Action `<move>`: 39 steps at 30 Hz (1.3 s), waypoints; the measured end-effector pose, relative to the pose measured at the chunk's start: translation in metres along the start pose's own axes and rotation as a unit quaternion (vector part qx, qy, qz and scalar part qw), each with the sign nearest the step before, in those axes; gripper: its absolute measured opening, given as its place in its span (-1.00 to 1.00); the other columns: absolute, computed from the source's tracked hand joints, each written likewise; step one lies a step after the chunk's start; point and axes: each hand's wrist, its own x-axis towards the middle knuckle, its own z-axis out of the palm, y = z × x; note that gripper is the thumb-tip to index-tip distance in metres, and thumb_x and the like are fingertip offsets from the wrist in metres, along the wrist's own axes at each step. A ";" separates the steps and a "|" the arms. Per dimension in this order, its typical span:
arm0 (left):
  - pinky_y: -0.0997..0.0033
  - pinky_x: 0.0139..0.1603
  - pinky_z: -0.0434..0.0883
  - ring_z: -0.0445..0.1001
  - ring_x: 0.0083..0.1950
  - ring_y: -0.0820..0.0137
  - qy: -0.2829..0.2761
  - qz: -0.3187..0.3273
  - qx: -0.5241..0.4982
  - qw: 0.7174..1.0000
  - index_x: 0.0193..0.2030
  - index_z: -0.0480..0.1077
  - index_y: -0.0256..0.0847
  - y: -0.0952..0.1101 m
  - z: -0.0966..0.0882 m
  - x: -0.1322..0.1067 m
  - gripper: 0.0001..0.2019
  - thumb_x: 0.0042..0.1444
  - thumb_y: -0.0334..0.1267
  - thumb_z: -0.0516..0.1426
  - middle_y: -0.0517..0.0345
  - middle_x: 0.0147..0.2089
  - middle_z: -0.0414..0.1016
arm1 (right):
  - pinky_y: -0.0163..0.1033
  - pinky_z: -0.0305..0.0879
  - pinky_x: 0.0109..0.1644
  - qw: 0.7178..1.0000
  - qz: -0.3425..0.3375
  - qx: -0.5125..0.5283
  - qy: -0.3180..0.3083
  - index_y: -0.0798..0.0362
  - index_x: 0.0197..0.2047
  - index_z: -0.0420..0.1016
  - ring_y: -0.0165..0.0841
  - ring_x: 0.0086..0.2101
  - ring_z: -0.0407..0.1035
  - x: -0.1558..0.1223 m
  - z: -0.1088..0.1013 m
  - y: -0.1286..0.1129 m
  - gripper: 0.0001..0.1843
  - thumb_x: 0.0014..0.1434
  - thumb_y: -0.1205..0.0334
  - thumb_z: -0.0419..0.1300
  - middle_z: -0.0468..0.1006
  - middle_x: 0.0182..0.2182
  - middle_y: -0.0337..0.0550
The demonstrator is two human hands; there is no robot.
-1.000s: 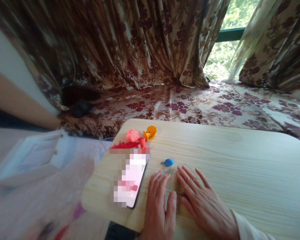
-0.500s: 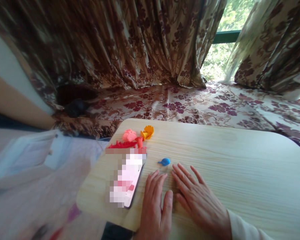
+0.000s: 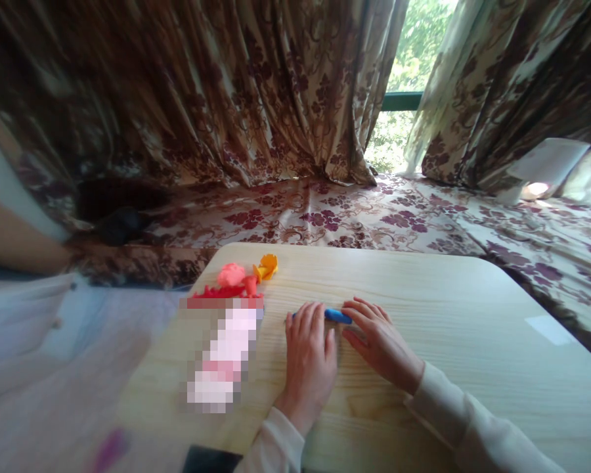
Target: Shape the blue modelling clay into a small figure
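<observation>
Currently both hands lie palm-down on the wooden table, lower centre of frame. Left hand is spread flat, fingers nearly straight, gripping nothing, with its fingertips over the left end of the blue clay piece. Right hand is flat too, fingers slightly curled, tips touching the piece's right end. The piece sits on the tabletop between the two sets of fingertips and looks elongated.

My read: this is rolling or pressing the clay against the table. To do it well:
- light, even pressure from both hands so the piece stays uniform
- fingers flat, not tips digging in
- short strokes, both hands level, so it doesn't skid toward the far edge
- steer clear of the pink, red and orange clay bits just up-left of the hands

Hard to make out:
- most of the blue piece is under the fingers, so its full length and shape are unclear
- flat object left of the left hand is pixelated, content unreadable
- left third of frame is motion-smeared; pale fabric there, and a tan band at the left edge that I can't identify
- dark lump at the curtain's foot, can't tell what it is
- white shape at upper right, partly behind the drape
- both sleeves are cut off by the bottom edge
</observation>
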 end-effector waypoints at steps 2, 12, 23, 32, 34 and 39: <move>-0.19 0.26 0.07 0.25 0.21 0.16 -0.032 0.010 0.007 0.999 0.11 0.27 -0.28 0.005 0.002 0.010 -0.63 0.14 -0.45 -0.01 -0.07 0.13 0.39 | 0.01 0.21 0.08 0.998 0.008 0.035 0.041 0.03 -0.09 0.46 -0.16 0.00 0.28 -0.001 0.004 -0.005 -0.75 0.15 0.35 0.13 0.50 -0.11 -0.03; -0.12 0.24 0.05 0.43 -0.07 0.30 -0.027 0.062 -0.070 0.995 -0.07 0.35 -0.12 -0.004 -0.034 -0.018 -0.79 0.13 -0.34 0.09 0.14 -0.15 0.52 | -0.27 0.33 -0.12 0.943 0.023 0.332 0.017 0.02 -0.03 0.42 -0.37 -0.25 0.39 -0.032 -0.013 -0.025 -0.72 0.16 0.32 0.15 0.52 -0.24 -0.17; -0.18 0.24 0.02 0.37 0.00 0.25 -0.080 0.078 -0.003 0.994 -0.06 0.38 -0.05 -0.023 -0.033 -0.029 -0.74 0.09 -0.35 0.11 0.14 -0.13 0.45 | -0.02 0.27 0.00 0.998 -0.012 0.053 -0.029 -0.06 -0.06 0.47 -0.20 -0.11 0.33 -0.030 -0.013 -0.036 -0.68 0.10 0.38 0.21 0.48 -0.14 -0.10; 0.12 0.13 0.32 0.35 0.09 0.27 0.035 0.016 -0.045 0.998 0.06 0.27 -0.16 -0.045 -0.042 -0.054 -0.71 0.21 -0.35 -0.03 0.00 0.02 0.41 | 0.05 -0.03 0.28 0.994 -0.041 -0.069 -0.071 0.18 0.25 0.15 -0.19 0.24 -0.03 -0.027 0.016 -0.067 -0.51 0.28 0.23 -0.04 0.11 0.26 0.02; 0.17 0.10 0.36 0.35 0.12 0.29 0.034 -0.006 -0.061 0.998 0.09 0.25 -0.16 -0.045 -0.040 -0.059 -0.70 0.22 -0.34 -0.05 -0.01 0.05 0.39 | 0.02 -0.09 0.30 0.990 -0.087 -0.070 -0.086 0.10 0.29 0.06 -0.25 0.26 -0.08 -0.039 0.022 -0.073 -0.49 0.30 0.22 -0.06 0.06 0.28 -0.09; 0.18 0.11 0.36 0.34 0.14 0.30 0.029 -0.057 -0.107 0.992 0.09 0.26 -0.13 -0.044 -0.041 -0.063 -0.70 0.24 -0.29 -0.07 0.00 0.08 0.38 | 0.06 -0.15 0.31 0.991 -0.066 -0.074 -0.086 0.10 0.30 0.06 -0.25 0.27 -0.12 -0.027 0.023 -0.068 -0.47 0.30 0.15 -0.05 0.03 0.29 -0.12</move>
